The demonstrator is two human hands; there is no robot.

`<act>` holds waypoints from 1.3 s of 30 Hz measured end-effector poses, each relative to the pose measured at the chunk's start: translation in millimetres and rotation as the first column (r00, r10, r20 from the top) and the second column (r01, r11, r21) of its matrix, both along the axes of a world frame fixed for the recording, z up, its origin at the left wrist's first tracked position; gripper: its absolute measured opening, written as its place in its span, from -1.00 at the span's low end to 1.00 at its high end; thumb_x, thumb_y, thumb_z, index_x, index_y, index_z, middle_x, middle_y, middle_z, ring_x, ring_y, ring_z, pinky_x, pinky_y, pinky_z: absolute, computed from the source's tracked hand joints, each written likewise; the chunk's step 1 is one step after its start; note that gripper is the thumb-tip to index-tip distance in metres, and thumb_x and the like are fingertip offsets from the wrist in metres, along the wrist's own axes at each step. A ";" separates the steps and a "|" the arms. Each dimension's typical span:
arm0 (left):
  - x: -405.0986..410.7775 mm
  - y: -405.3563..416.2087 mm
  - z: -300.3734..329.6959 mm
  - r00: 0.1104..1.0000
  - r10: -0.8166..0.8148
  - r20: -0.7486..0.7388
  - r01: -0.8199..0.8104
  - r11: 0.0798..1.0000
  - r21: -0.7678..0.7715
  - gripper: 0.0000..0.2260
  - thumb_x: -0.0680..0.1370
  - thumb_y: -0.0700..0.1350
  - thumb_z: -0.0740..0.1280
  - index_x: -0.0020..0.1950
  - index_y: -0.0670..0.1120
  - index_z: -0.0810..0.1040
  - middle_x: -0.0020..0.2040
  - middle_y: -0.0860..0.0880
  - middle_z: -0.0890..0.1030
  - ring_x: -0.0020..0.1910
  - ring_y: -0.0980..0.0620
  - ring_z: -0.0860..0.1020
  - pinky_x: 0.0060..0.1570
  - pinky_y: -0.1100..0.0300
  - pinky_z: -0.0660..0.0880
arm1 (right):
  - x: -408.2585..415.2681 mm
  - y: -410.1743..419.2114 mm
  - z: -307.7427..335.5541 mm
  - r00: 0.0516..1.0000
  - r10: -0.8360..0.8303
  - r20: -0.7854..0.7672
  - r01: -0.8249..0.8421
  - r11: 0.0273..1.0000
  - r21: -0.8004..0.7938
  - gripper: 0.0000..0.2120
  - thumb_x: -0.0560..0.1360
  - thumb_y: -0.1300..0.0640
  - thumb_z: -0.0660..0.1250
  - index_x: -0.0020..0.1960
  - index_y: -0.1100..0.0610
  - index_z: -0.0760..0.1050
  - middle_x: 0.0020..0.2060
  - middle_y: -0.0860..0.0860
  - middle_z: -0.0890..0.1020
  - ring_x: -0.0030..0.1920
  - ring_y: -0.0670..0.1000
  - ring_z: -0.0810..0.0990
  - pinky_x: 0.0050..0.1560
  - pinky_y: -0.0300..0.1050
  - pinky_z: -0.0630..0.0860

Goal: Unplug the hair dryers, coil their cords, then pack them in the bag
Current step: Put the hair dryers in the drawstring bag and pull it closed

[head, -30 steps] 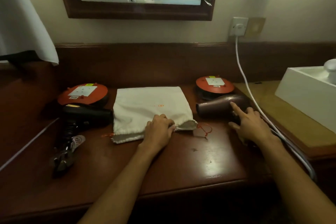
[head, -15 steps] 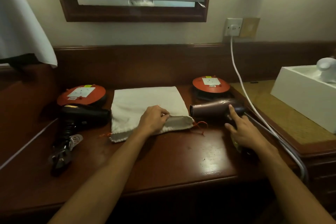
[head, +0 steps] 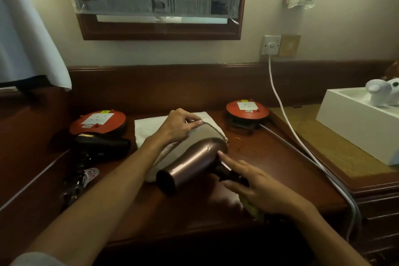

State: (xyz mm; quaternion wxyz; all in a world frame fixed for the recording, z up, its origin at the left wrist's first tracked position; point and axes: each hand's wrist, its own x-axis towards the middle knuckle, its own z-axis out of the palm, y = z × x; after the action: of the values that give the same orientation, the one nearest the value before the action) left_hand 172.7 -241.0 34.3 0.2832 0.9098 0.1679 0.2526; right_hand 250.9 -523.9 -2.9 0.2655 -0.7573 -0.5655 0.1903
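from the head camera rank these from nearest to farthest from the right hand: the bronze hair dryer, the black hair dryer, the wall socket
Measured from the right hand:
1. Bronze hair dryer: held in that hand, at centre.
2. Black hair dryer: lying on the desk to the left.
3. Wall socket: up on the wall, behind the desk to the right.

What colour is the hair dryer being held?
Metallic bronze-brown hair dryer, clearest in the head view.

Hair dryer (head: pixel 192 164) at bag (head: pixel 172 134) mouth, on desk (head: pixel 269 157).
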 end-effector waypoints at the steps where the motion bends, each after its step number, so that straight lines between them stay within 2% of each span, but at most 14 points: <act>1: -4.0 -1.4 2.3 1.000 -0.020 -0.011 0.020 1.000 0.007 -0.85 0.58 -0.04 0.46 0.10 -0.03 0.77 -0.03 0.03 0.76 -0.12 0.22 0.65 -0.13 0.34 0.53 | -3.2 7.2 -1.4 1.000 0.005 0.016 -0.004 0.999 -0.039 -0.33 0.64 -0.12 0.24 0.54 -0.46 -0.11 0.17 -0.13 0.42 0.13 -0.10 0.48 0.21 -0.13 0.49; 3: -12.2 -2.7 5.0 0.998 -0.044 -0.041 0.046 0.998 0.038 -0.85 0.58 -0.07 0.47 0.12 -0.04 0.76 -0.02 0.00 0.75 -0.07 0.11 0.67 -0.08 0.20 0.58 | -4.2 22.5 -4.8 0.999 -0.008 0.042 0.012 0.997 -0.078 -0.33 0.66 -0.09 0.21 0.57 -0.40 -0.13 0.19 -0.12 0.39 0.17 -0.08 0.45 0.23 -0.15 0.45; 6: -23.8 -4.2 4.8 0.991 -0.087 -0.101 0.100 0.986 0.134 -0.85 0.58 -0.12 0.46 0.13 -0.06 0.75 -0.07 0.06 0.69 -0.08 0.14 0.61 -0.08 0.25 0.52 | 0.7 41.8 -10.7 0.993 -0.078 0.089 0.083 0.995 -0.049 -0.33 0.66 -0.09 0.20 0.58 -0.37 -0.16 0.22 -0.11 0.34 0.26 -0.04 0.42 0.34 -0.05 0.42; 8: -28.4 -5.4 4.8 0.987 -0.102 -0.124 0.125 0.973 0.193 -0.84 0.60 -0.15 0.44 0.15 -0.05 0.75 -0.10 0.10 0.63 -0.10 0.14 0.57 -0.09 0.26 0.49 | 5.6 53.6 -14.4 0.982 -0.129 0.136 0.136 0.990 -0.044 -0.32 0.66 -0.10 0.18 0.59 -0.35 -0.19 0.33 -0.03 0.33 0.33 0.04 0.41 0.36 0.00 0.42; 11: -29.5 -10.3 8.8 0.989 -0.096 -0.109 0.123 0.954 0.272 -0.82 0.61 -0.12 0.42 0.19 -0.07 0.74 -0.09 0.02 0.64 -0.12 0.09 0.56 -0.12 0.12 0.55 | 3.3 72.7 -20.3 0.947 -0.191 0.259 0.207 0.978 -0.037 -0.32 0.67 -0.11 0.16 0.61 -0.28 -0.19 0.50 0.10 0.24 0.40 0.14 0.36 0.36 0.06 0.42; 15: -22.1 -26.1 18.3 0.991 -0.108 -0.078 0.130 0.913 0.386 -0.81 0.64 -0.09 0.37 0.18 -0.05 0.73 -0.12 0.02 0.55 -0.17 0.07 0.50 -0.22 0.13 0.43 | -7.3 100.6 -26.6 0.913 -0.278 0.300 0.295 0.956 -0.010 -0.33 0.68 -0.07 0.14 0.63 -0.19 -0.19 0.48 0.24 0.26 0.39 0.27 0.37 0.29 0.16 0.44; 17: -16.6 -31.2 21.8 0.989 -0.125 -0.083 0.149 0.897 0.417 -0.81 0.65 -0.08 0.36 0.15 -0.05 0.74 -0.15 0.04 0.51 -0.18 0.05 0.50 -0.23 0.09 0.45 | -10.3 115.3 -21.4 0.899 -0.295 0.324 0.310 0.951 0.006 -0.36 0.68 -0.02 0.13 0.64 -0.14 -0.14 0.43 0.28 0.31 0.37 0.34 0.38 0.27 0.24 0.47; 19: -11.9 -34.0 22.8 0.985 -0.149 -0.082 0.170 0.890 0.424 -0.82 0.65 -0.08 0.36 0.16 -0.04 0.74 -0.16 0.04 0.50 -0.20 0.05 0.49 -0.21 0.02 0.52 | -13.3 129.0 -13.8 0.886 -0.290 0.360 0.308 0.951 0.009 -0.44 0.66 0.08 0.15 0.60 -0.06 0.03 0.37 0.29 0.37 0.31 0.37 0.42 0.21 0.28 0.49; 22: -9.8 -36.9 24.5 0.981 -0.176 -0.075 0.191 0.885 0.424 -0.82 0.64 -0.08 0.38 0.16 -0.05 0.74 -0.11 0.00 0.59 -0.15 0.02 0.56 -0.15 -0.06 0.58 | -13.5 148.4 -8.7 0.870 -0.284 0.403 0.322 0.946 -0.029 -0.54 0.62 0.14 0.19 0.50 0.13 0.24 0.39 0.29 0.36 0.29 0.37 0.42 0.15 0.23 0.48; 26: -9.1 -40.4 30.4 0.979 -0.189 -0.074 0.203 0.885 0.419 -0.82 0.63 -0.09 0.40 0.19 -0.03 0.73 -0.07 -0.02 0.62 -0.12 0.01 0.60 -0.15 -0.06 0.59 | -9.3 167.1 -3.5 0.848 -0.266 0.458 0.338 0.938 -0.080 -0.56 0.66 0.12 0.17 0.51 0.18 0.26 0.49 0.28 0.28 0.41 0.31 0.35 0.38 0.15 0.40; 29: -8.6 -42.7 37.5 0.981 -0.177 -0.084 0.195 0.867 0.459 -0.81 0.64 -0.06 0.37 0.21 0.02 0.72 -0.08 0.04 0.57 -0.14 0.04 0.56 -0.24 0.07 0.51 | -1.0 182.5 4.7 0.879 -0.326 0.349 0.379 0.921 -0.095 -0.58 0.70 0.16 0.11 0.51 0.29 0.24 0.49 0.30 0.31 0.49 0.30 0.30 0.47 0.14 0.28; 32: -7.5 -37.7 47.2 0.987 -0.148 -0.068 0.163 0.860 0.483 -0.80 0.66 -0.03 0.34 0.22 0.03 0.71 -0.12 0.09 0.48 -0.20 0.11 0.48 -0.32 0.29 0.28 | 9.3 192.2 2.6 0.883 -0.351 0.311 0.388 0.920 -0.062 -0.59 0.70 0.13 0.13 0.49 0.28 0.29 0.43 0.24 0.38 0.46 0.25 0.35 0.44 0.07 0.30; 36: -4.6 -27.5 62.3 0.990 -0.128 -0.049 0.136 0.861 0.490 -0.79 0.66 -0.04 0.34 0.22 0.01 0.71 -0.13 0.09 0.47 -0.21 0.13 0.46 -0.34 0.37 0.23 | 19.4 191.8 -14.2 0.903 -0.321 0.285 0.326 0.945 0.033 -0.67 0.58 -0.11 0.23 0.26 0.01 0.46 0.20 0.08 0.54 0.19 0.14 0.55 0.15 0.02 0.53; 39: -2.3 -21.4 67.9 0.993 -0.110 -0.049 0.119 0.853 0.509 -0.81 0.65 -0.03 0.37 0.21 0.02 0.72 -0.12 0.12 0.48 -0.21 0.15 0.48 -0.35 0.41 0.22 | 20.8 175.0 -10.2 0.918 -0.285 0.277 0.299 0.954 -0.010 -0.55 0.51 -0.16 0.28 0.37 -0.08 0.38 0.29 0.10 0.47 0.26 0.17 0.50 0.21 0.08 0.53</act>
State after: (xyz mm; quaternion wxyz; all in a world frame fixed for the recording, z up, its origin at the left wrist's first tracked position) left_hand 170.4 -262.4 102.3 0.0451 0.9629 0.0431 0.2625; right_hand 271.7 -348.9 -13.1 0.1907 -0.8588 -0.4721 0.0573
